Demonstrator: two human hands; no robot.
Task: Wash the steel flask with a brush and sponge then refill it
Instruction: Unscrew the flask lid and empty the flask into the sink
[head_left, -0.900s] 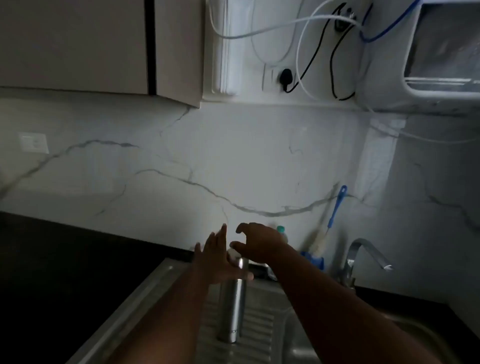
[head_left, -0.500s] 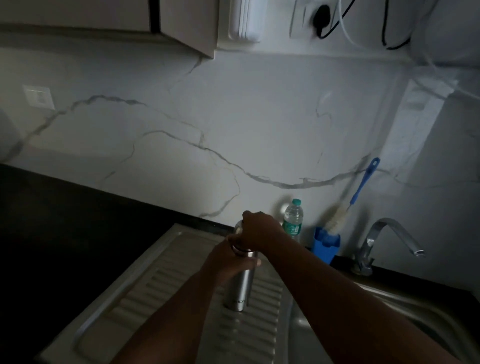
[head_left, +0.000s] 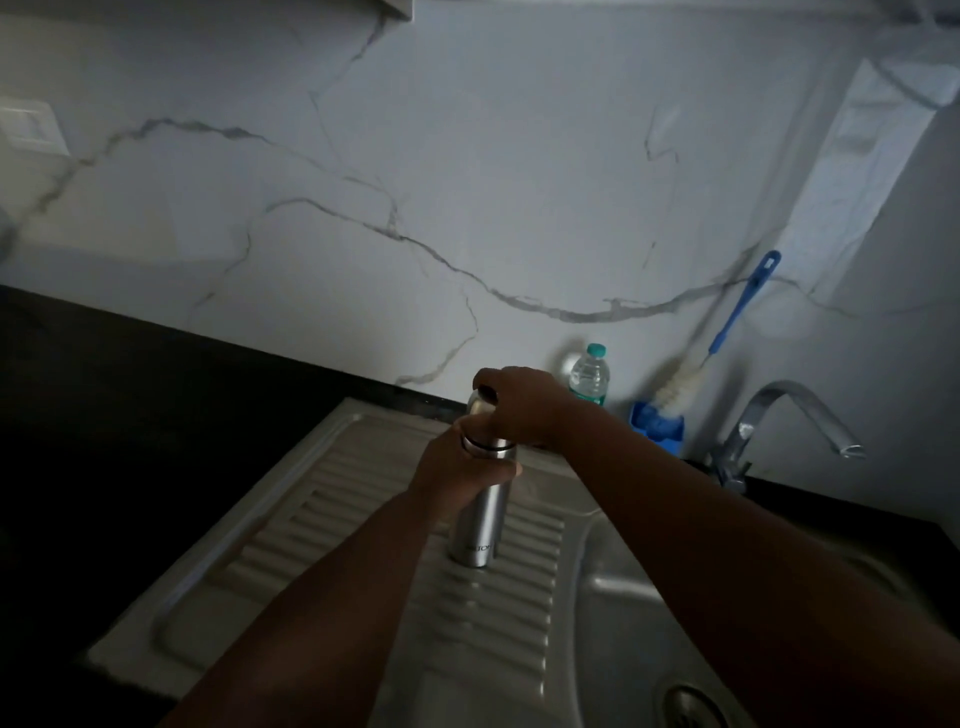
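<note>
The steel flask (head_left: 478, 519) stands upright on the ribbed draining board (head_left: 363, 519), left of the sink (head_left: 649, 597). The left hand (head_left: 457, 475) wraps its fingers round the flask's upper body. Just beyond, the right hand (head_left: 519, 402) curls over the cap (head_left: 480, 405), gripping it. Farther right, a bottle brush (head_left: 727, 332) leans on the wall.

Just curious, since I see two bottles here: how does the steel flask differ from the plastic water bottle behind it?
The steel flask is opaque metal; the plastic water bottle is clear with a green cap. The flask stands on the ribbed drainboard, gripped by the left hand and right hand; the bottle stands untouched by the wall. Both are upright.
</note>
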